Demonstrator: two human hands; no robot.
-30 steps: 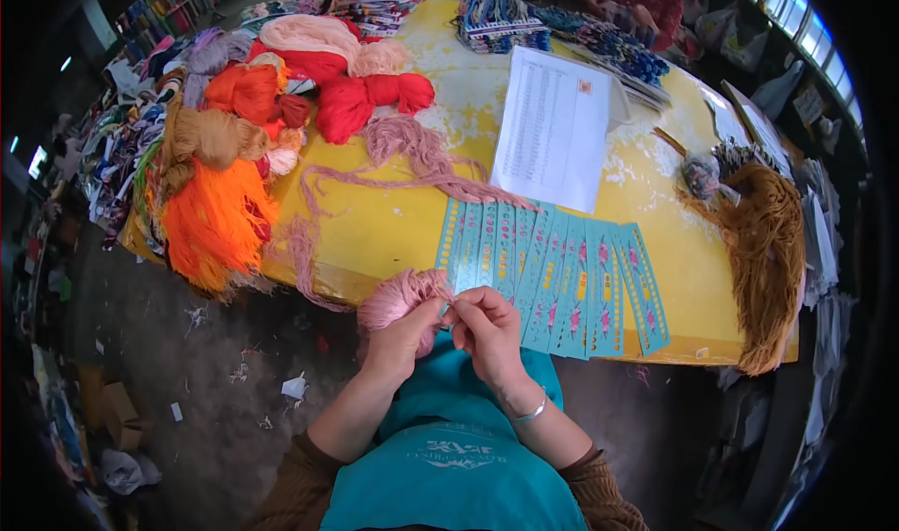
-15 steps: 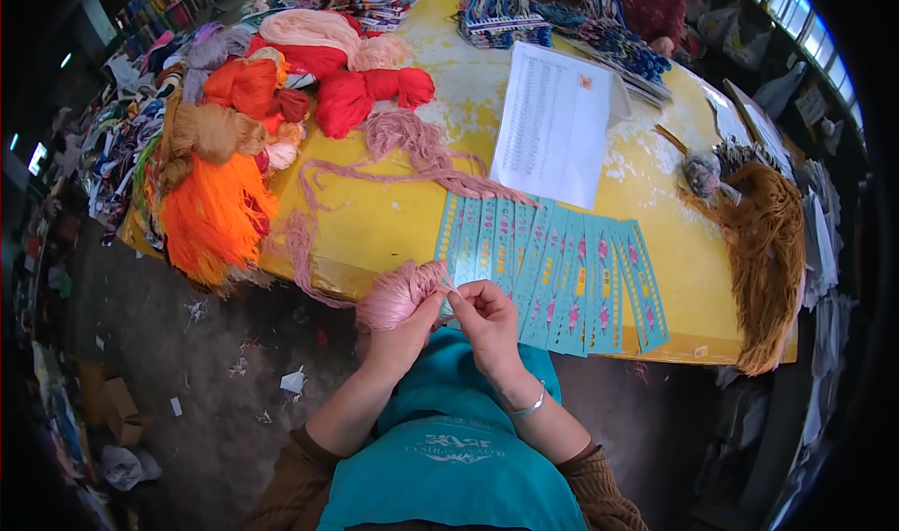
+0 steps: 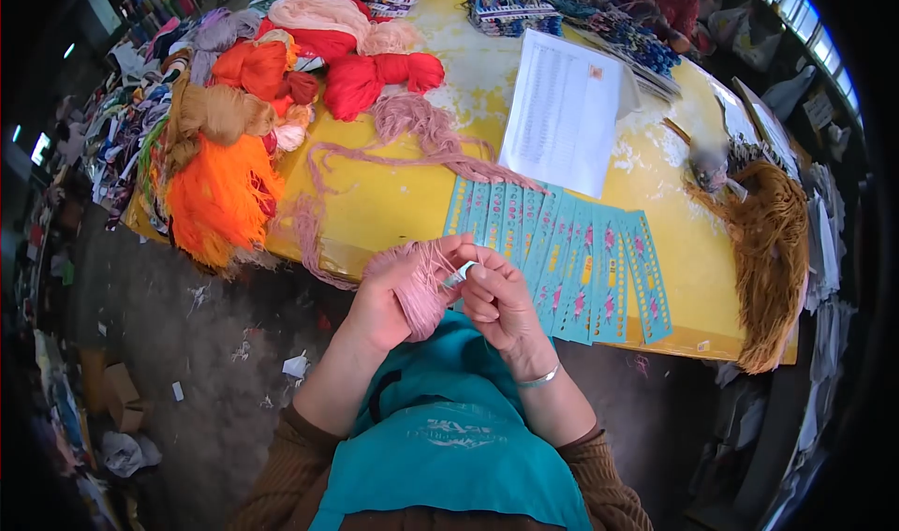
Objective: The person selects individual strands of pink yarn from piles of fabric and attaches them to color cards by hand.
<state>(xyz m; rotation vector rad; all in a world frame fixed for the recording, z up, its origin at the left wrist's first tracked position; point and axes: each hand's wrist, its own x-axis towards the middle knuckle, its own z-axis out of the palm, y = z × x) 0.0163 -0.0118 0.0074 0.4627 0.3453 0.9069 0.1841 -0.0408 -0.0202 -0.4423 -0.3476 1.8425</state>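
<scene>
A pink skein of thread [image 3: 423, 304] hangs over my left hand [image 3: 382, 299], whose fingers are wrapped into the strands just beyond the table's front edge. My right hand [image 3: 504, 299] pinches a small white and teal strip [image 3: 459, 274] between thumb and fingers, close against the skein. Fingertips of both hands nearly meet at the top of the strands. Several teal cards [image 3: 585, 273] with punched holes and pink flower prints lie fanned beside my right hand. Loose dusty-pink thread [image 3: 417, 128] trails over the table behind my hands.
On the yellow table [image 3: 375, 203], orange thread [image 3: 225, 199], red thread [image 3: 384, 80] and tan thread bundles are heaped left. A printed sheet [image 3: 560, 114] lies behind the cards. Brown thread [image 3: 773, 259] hangs over the right edge. Another person [image 3: 655, 2] is at the far side.
My left hand has slid into the skein and turned its palm inward. The white and teal strip now shows in my right hand. The view has shifted slightly.
</scene>
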